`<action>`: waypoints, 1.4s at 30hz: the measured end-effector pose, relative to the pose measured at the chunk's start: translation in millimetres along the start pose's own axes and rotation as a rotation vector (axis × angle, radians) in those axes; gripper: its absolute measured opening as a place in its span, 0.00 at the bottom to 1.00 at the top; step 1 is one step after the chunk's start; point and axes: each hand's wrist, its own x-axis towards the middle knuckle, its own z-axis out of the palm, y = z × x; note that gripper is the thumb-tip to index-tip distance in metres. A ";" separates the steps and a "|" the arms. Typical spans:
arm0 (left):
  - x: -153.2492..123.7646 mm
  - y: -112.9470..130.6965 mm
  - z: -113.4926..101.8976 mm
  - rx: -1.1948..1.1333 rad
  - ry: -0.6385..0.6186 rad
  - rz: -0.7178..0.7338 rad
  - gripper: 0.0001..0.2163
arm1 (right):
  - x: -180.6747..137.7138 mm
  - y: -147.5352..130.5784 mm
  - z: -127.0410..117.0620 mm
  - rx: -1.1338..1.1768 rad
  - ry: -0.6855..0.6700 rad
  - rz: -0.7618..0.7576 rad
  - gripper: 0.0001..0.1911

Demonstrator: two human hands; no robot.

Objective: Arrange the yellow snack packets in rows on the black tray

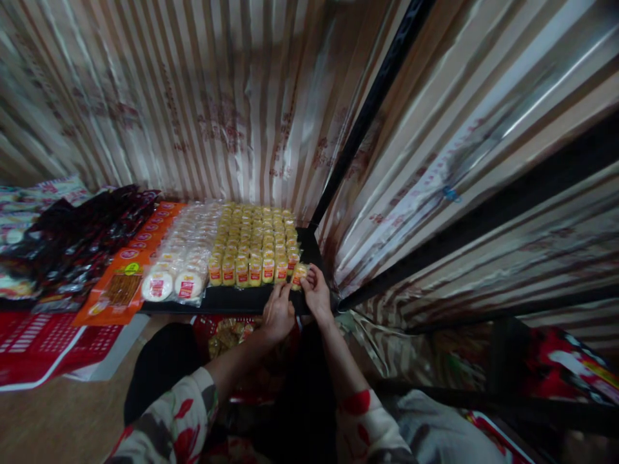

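Both hands meet at the front right corner of a black shelf (232,299). My left hand (279,312) and my right hand (316,293) pinch one small yellow snack packet (298,273) between their fingertips, at the right end of the front row. Behind it, rows of the same yellow packets (254,241) stand packed side by side. To their left lie rows of round white cakes in clear wrappers (176,280).
Orange flat packets (120,290) and dark glossy bags (72,245) lie further left on the shelf. A red basket of wrapped snacks (227,332) sits below the shelf edge. Striped shiny curtain (217,96) hangs behind; a black frame post (367,116) rises at right.
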 end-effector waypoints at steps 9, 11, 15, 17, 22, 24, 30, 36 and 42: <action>9.7 -20.8 17.0 0.102 0.058 0.084 0.23 | 9.3 6.3 14.6 -0.084 0.027 -0.018 0.19; 9.6 -23.4 18.3 0.104 0.064 0.093 0.22 | 8.4 6.9 14.0 -0.102 0.041 -0.025 0.19; 9.7 -26.5 20.2 0.102 0.076 0.097 0.23 | 5.3 4.7 16.3 -0.137 0.033 -0.044 0.18; 9.8 -28.0 21.4 0.100 0.071 0.094 0.24 | 3.8 2.5 19.7 -0.156 0.021 -0.053 0.18; 9.6 -33.9 25.0 0.099 0.062 0.098 0.25 | -0.5 0.2 27.0 -0.229 0.075 -0.095 0.21; 9.8 -35.9 26.0 0.102 0.069 0.134 0.25 | -2.9 1.9 27.7 -0.291 0.095 -0.118 0.22; 13.8 -37.5 26.4 0.151 0.066 0.262 0.24 | -5.7 9.2 28.8 -0.394 0.099 -0.181 0.21; 16.1 -47.1 32.4 0.291 0.149 0.380 0.20 | -3.8 13.7 28.9 -0.386 0.081 -0.181 0.22; 20.1 -57.9 32.0 0.505 0.205 0.595 0.19 | -6.4 13.9 23.9 -0.247 0.073 -0.079 0.25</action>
